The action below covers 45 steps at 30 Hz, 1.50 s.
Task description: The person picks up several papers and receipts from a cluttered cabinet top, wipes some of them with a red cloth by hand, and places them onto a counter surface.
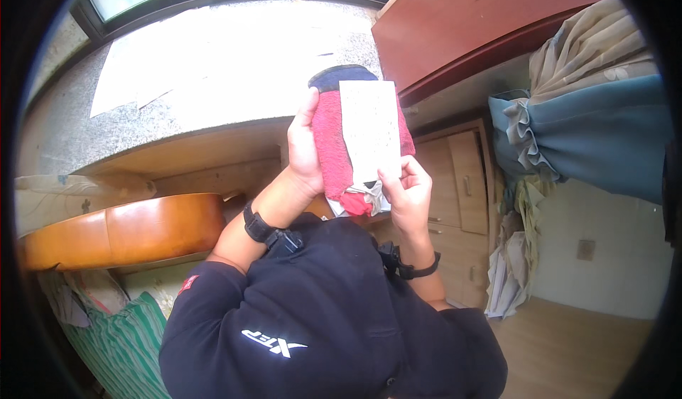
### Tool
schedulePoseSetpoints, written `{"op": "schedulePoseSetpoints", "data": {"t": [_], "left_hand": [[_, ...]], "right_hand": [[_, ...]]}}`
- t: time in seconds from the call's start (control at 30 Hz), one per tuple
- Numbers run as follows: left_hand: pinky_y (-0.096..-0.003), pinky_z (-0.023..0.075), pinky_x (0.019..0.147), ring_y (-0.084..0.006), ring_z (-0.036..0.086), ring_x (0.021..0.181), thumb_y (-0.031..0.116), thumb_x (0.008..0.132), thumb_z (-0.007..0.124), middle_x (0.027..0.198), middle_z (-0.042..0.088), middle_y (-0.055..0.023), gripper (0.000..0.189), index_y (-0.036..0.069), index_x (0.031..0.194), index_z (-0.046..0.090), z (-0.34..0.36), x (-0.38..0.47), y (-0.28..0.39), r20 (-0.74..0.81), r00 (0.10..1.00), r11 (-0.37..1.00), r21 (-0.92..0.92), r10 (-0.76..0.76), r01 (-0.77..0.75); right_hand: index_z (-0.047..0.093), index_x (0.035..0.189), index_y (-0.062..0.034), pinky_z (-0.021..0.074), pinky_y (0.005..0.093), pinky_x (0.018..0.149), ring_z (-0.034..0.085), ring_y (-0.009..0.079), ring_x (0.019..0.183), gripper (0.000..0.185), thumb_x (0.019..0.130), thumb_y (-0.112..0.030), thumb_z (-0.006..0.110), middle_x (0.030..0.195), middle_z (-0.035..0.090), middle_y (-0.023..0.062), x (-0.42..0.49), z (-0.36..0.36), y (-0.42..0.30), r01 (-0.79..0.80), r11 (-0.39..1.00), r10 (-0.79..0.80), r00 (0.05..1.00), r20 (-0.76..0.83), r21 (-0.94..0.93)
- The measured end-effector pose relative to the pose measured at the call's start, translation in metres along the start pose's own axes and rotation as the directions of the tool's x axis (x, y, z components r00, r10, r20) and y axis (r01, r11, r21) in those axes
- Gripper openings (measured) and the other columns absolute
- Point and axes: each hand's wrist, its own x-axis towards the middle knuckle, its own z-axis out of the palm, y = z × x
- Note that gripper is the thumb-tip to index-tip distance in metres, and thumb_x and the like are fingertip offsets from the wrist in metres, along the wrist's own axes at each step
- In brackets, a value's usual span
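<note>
My left hand (306, 154) grips the left side of a red fleecy fabric item (329, 143) with a dark blue band along its top. Its exact kind is hard to tell. A white slip of paper (370, 127) with faint writing lies over the front of it. My right hand (407, 188) pinches the lower right corner of this paper between thumb and fingers. Below the fabric, crumpled whitish material (373, 191) and a bright red piece (356, 204) stick out. Both wrists wear black straps with small devices.
White paper sheets (160, 74) lie on the speckled stone sill (101, 140) under the window. An orange-brown guitar (160, 226) rests on its side at left, above green striped cloth (112, 340). A red-brown wooden panel (469, 26), gathered curtains (591, 127) and a wooden cabinet (461, 186) stand at right.
</note>
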Motion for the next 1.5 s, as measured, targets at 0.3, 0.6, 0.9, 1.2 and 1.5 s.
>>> {"op": "schedulePoseSetpoints", "data": {"t": [0.3, 0.6, 0.9, 1.2, 1.5], "left_hand": [[-0.0458, 0.0474, 0.096, -0.0346, 0.059, 0.11, 0.052, 0.095, 0.03, 0.125, 0.056, -0.0218, 0.068, -0.003, 0.134, 0.043, 0.001, -0.001, -0.002, -0.019, 1.0, 0.999, 0.046, 0.001, 0.0], [-0.0441, 0.0517, 0.089, -0.0332, 0.062, 0.105, 0.056, 0.094, 0.033, 0.121, 0.059, -0.0214, 0.069, -0.002, 0.131, 0.045, -0.001, 0.004, -0.002, -0.022, 0.997, 0.996, 0.049, -0.078, 0.079], [-0.0421, 0.0529, 0.088, -0.028, 0.063, 0.102, 0.045, 0.095, 0.048, 0.117, 0.061, -0.0175, 0.055, 0.0, 0.128, 0.048, 0.002, 0.006, -0.009, -0.088, 0.993, 0.99, 0.112, -0.075, 0.085], [-0.0348, 0.0553, 0.082, -0.0203, 0.066, 0.091, 0.018, 0.091, 0.063, 0.103, 0.065, -0.0122, 0.036, 0.0, 0.119, 0.051, -0.004, 0.004, -0.012, -0.089, 0.996, 0.922, 0.387, 0.023, 0.013], [-0.0341, 0.0544, 0.081, -0.0188, 0.065, 0.09, 0.008, 0.087, 0.066, 0.103, 0.064, -0.0109, 0.029, -0.001, 0.113, 0.055, -0.001, -0.003, -0.011, -0.177, 0.975, 0.861, 0.507, 0.137, -0.028]], "right_hand": [[0.06, 0.09, -0.0003, 0.0333, 0.017, 0.041, 0.045, 0.0026, 0.044, 0.008, 0.088, -0.007, 0.065, 0.06, 0.057, 0.0009, 0.005, 0.016, -0.009, -0.056, 0.993, 0.053, 0.998, -0.033, -0.109], [0.062, 0.091, 0.0011, 0.0365, 0.017, 0.041, 0.047, 0.0037, 0.044, 0.009, 0.088, -0.007, 0.065, 0.059, 0.057, 0.0009, 0.005, 0.017, -0.001, -0.06, 0.994, 0.057, 0.998, -0.034, -0.089], [0.06, 0.087, 0.0003, 0.037, 0.0177, 0.046, 0.047, 0.0036, 0.049, 0.015, 0.094, -0.012, 0.057, 0.062, 0.056, 0.0009, 0.006, 0.002, 0.002, 0.03, 0.999, -0.029, 0.997, -0.065, 0.014], [0.058, 0.085, -0.0006, 0.0351, 0.0187, 0.042, 0.045, 0.0046, 0.044, 0.018, 0.096, -0.015, 0.056, 0.06, 0.054, 0.0014, 0.006, 0.014, -0.007, -0.006, 1.0, 0.005, 1.0, -0.025, -0.004], [0.06, 0.079, -0.0003, 0.0324, 0.0189, 0.039, 0.042, 0.0024, 0.042, 0.019, 0.095, -0.011, 0.057, 0.057, 0.054, -0.0004, -0.005, 0.008, -0.001, -0.059, 0.996, 0.063, 0.997, 0.055, -0.064]]}}
